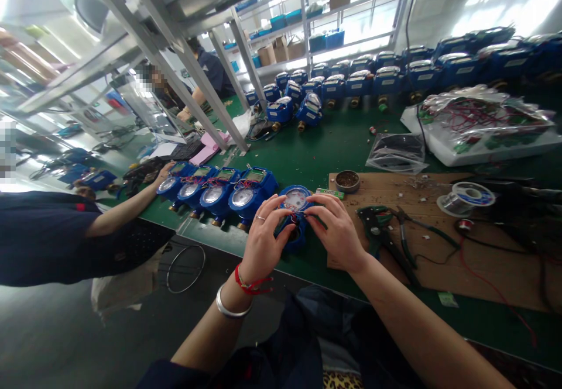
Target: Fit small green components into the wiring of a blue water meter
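head | blue round-dial water meter (295, 202) | left hand (263, 240), right hand (336, 231) both gripping it

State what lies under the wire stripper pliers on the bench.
The pliers lie on a brown cardboard sheet over the green bench. The cardboard hides the bench surface beneath.

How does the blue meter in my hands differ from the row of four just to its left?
The held meter is gripped by the left hand and right hand; the row of four meters sits on the green table, a co-worker's hand at its far end. The held one stands alone; the row stands side by side. All share blue bodies and round dials.
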### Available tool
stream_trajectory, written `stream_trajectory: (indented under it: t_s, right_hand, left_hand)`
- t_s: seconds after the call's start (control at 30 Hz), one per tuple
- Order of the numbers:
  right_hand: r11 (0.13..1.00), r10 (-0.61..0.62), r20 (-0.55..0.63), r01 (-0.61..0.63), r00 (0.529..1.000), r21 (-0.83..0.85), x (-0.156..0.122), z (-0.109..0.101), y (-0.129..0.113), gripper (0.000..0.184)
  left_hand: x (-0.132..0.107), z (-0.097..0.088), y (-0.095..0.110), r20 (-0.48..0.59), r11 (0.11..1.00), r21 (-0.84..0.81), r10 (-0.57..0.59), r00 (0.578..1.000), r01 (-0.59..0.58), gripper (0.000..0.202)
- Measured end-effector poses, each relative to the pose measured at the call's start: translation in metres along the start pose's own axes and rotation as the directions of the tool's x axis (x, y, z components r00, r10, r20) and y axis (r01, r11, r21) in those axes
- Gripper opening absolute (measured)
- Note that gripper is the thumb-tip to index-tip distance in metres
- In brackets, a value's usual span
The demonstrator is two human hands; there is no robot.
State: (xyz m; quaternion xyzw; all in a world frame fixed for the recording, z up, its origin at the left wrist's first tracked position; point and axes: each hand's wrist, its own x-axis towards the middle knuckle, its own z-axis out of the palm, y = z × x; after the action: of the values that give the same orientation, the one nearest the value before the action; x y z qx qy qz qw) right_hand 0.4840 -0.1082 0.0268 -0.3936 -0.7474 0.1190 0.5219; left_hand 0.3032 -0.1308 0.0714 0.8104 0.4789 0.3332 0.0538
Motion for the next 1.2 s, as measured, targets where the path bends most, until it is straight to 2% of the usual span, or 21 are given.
stream_trajectory:
  t_s: [0.1, 0.23, 0.47, 0.6, 0.7, 0.8, 0.87, 0.97, 1.07, 1.2]
  right_hand:
    - [0.999, 0.014, 0.014, -0.014, 1.000, 0.037, 0.001, -0.003, -0.004, 0.027]
    - [0.996, 0.043, -0.008, -0.042, 0.999, 0.074, 0.000, -0.004, -0.007, 0.043]
    - [0.994, 0.078, -0.019, -0.076, 0.997, 0.084, -0.002, -0.005, -0.006, 0.041]
    - [0.994, 0.081, -0.026, -0.079, 0.996, 0.075, -0.001, -0.005, -0.006, 0.039]
    - [0.986, 0.164, -0.054, -0.165, 0.985, -0.010, -0.002, -0.003, 0.002, 0.038]
    - [0.932, 0.289, -0.079, -0.299, 0.954, -0.204, -0.008, 0.004, 0.021, 0.038]
    - [0.866, 0.348, -0.051, -0.341, 0.936, -0.365, -0.013, 0.010, 0.039, 0.042]
    - [0.773, 0.403, 0.035, -0.319, 0.915, -0.549, -0.022, 0.018, 0.061, 0.048]
    - [0.727, 0.430, 0.082, -0.291, 0.899, -0.622, -0.027, 0.020, 0.072, 0.048]
    - [0.699, 0.444, 0.064, -0.300, 0.894, -0.650, -0.024, 0.019, 0.069, 0.045]
  left_hand:
    - [-0.004, -0.003, -0.001, -0.024, 0.999, -0.046, -0.021, 0.999, 0.019, 0.029]
    - [-0.007, -0.004, 0.001, -0.095, 0.998, -0.068, -0.021, 0.995, 0.015, 0.030]
    - [-0.007, -0.003, 0.003, -0.145, 0.994, 0.014, 0.108, 0.984, -0.107, 0.023]
    - [-0.008, -0.006, 0.001, -0.167, 0.995, -0.002, 0.102, 0.981, -0.104, 0.026]
    - [-0.009, -0.007, -0.006, -0.235, 0.998, -0.062, 0.014, 0.972, -0.029, 0.031]
    - [-0.011, -0.003, -0.020, -0.293, 0.977, -0.196, -0.142, 0.945, 0.085, 0.035]
    - [-0.015, 0.003, -0.029, -0.272, 0.931, -0.315, -0.274, 0.922, 0.183, 0.039]
    - [-0.022, 0.014, -0.036, -0.160, 0.813, -0.486, -0.444, 0.882, 0.321, 0.045]
    - [-0.027, 0.022, -0.037, -0.106, 0.735, -0.566, -0.514, 0.851, 0.374, 0.045]
    - [-0.029, 0.024, -0.036, -0.131, 0.734, -0.567, -0.529, 0.839, 0.374, 0.043]
